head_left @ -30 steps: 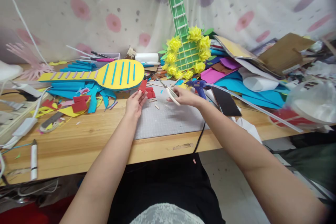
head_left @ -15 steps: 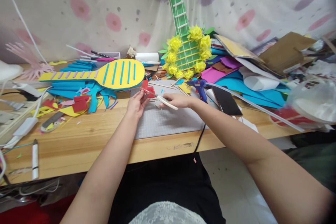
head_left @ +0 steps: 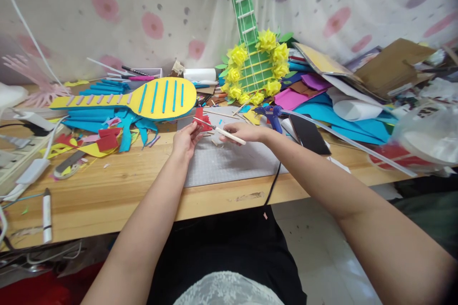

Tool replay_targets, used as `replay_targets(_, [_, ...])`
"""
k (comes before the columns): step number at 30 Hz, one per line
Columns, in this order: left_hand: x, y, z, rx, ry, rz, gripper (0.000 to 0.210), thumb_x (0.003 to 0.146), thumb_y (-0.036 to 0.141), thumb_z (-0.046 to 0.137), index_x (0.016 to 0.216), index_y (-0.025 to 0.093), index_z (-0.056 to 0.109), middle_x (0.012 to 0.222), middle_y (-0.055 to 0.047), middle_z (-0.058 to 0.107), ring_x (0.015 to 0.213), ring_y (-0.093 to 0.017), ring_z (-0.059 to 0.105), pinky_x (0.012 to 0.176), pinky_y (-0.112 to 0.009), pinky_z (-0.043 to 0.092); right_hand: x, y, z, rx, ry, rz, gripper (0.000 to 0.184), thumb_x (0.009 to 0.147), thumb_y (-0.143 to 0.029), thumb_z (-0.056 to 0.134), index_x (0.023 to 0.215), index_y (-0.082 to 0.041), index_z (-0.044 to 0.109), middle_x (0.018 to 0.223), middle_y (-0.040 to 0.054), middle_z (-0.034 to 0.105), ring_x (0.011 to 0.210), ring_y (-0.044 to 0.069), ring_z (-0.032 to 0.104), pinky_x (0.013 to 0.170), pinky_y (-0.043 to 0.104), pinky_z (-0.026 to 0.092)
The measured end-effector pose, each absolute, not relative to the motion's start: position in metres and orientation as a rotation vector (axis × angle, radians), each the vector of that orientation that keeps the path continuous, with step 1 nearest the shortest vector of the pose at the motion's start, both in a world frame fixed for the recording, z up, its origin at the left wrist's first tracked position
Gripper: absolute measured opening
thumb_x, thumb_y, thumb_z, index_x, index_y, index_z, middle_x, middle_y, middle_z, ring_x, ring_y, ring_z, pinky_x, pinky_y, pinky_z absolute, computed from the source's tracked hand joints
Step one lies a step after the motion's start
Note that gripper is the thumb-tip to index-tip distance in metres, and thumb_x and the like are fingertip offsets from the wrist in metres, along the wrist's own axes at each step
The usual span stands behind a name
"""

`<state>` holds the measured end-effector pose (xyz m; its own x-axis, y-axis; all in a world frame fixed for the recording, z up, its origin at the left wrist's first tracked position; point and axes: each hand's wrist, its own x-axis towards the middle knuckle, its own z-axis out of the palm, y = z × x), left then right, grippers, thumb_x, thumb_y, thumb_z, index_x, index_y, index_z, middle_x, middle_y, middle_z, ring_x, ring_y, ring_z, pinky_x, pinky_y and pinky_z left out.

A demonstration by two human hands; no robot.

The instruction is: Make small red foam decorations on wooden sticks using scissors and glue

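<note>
My left hand [head_left: 186, 140] is closed on a small piece of red paper [head_left: 203, 121], pinched between thumb and fingers. From the other side my right hand [head_left: 243, 132] grips a pair of scissors [head_left: 229, 135] with white handles, its blades pointing left at the red paper. Part of the scissors is hidden by the fingers. Both hands are above a grey cutting mat [head_left: 218, 167] strewn with thin sticks and scraps. Behind my left hand lies a yellow, guitar-shaped cutout [head_left: 162, 97] with blue and lilac strips.
A green paper guitar [head_left: 246, 24] ringed with yellow flowers leans at the back. A blue glue gun [head_left: 274, 118] and a black phone [head_left: 308, 134] lie right of the mat. Coloured scraps [head_left: 107, 140] and a power strip [head_left: 26, 162] are at left, a marker [head_left: 47, 217] nearer.
The scissors and my right hand have shifted slightly to the right, and the handles look closer together. My left hand stays on the red paper. The view has moved a little.
</note>
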<state>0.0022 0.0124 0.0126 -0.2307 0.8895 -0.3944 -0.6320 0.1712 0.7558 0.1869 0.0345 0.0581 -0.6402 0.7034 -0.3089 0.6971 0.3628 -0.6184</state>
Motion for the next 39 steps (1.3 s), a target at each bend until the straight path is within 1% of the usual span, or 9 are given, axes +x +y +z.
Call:
replay_targets(5, [0.0028,0.013,0.0127,0.304,1.091,1.452,0.005,0.073,0.007,0.059,0.069,0.01,0.06,0.063,-0.002,0.064,0.057,-0.009,0.062,0.047,-0.016,0.044,0.1863,0.0359,0.0577,-1.313,-2.596,1.158,0.048,0.072,-0.063,0.049,0.079,-0.016,0.054,0.068,0.0005,0.052,0.061,0.01,0.046,0.055,0.024,0.031])
replay_targets(9, [0.0037,0.0139,0.0112,0.306,1.124,1.458,0.005,0.072,0.007,0.059,0.069,0.011,0.06,0.063,-0.003,0.064,0.056,-0.01,0.062,0.047,-0.017,0.044,0.1848,0.0372,0.0559,-1.314,-2.603,1.101,0.053,0.07,-0.066,0.048,0.081,-0.015,0.056,0.072,0.0016,0.053,0.063,0.011,0.046,0.056,0.023,0.031])
replay_targets(14, [0.0043,0.0137,0.011,0.306,1.14,1.464,0.004,0.072,0.009,0.059,0.069,0.01,0.06,0.06,-0.002,0.062,0.055,-0.009,0.06,0.045,-0.017,0.043,0.1858,0.0401,0.0514,-1.334,-2.655,1.012,0.055,0.067,-0.069,0.049,0.079,-0.015,0.055,0.076,0.0021,0.054,0.065,0.011,0.045,0.057,0.023,0.03])
replay_targets(25, [0.0044,0.0127,0.0109,0.297,1.14,1.446,0.002,0.07,0.008,0.061,0.069,0.01,0.06,0.063,-0.003,0.063,0.056,-0.009,0.061,0.045,-0.016,0.043,0.1857,0.0385,0.0569,-1.354,-2.632,1.064,0.054,0.069,-0.069,0.048,0.078,-0.016,0.054,0.073,0.0014,0.054,0.063,0.011,0.047,0.057,0.023,0.031])
replay_targets(32, [0.0047,0.0131,0.0124,0.274,1.15,1.432,0.004,0.07,0.007,0.06,0.067,0.01,0.059,0.061,-0.003,0.062,0.056,-0.009,0.061,0.045,-0.016,0.043,0.1837,0.0385,0.0559,-1.398,-2.658,0.989,0.057,0.069,-0.068,0.048,0.087,-0.016,0.061,0.084,0.0053,0.061,0.073,0.015,0.051,0.061,0.023,0.032])
replay_targets(39, [0.0057,0.0124,0.0135,0.285,1.152,1.433,0.007,0.073,0.007,0.058,0.066,0.01,0.059,0.059,-0.002,0.062,0.054,-0.009,0.061,0.045,-0.016,0.042,0.1842,0.039,0.053,-1.418,-2.67,0.94,0.058,0.07,-0.069,0.046,0.088,-0.016,0.063,0.084,0.0052,0.062,0.073,0.015,0.05,0.061,0.023,0.032])
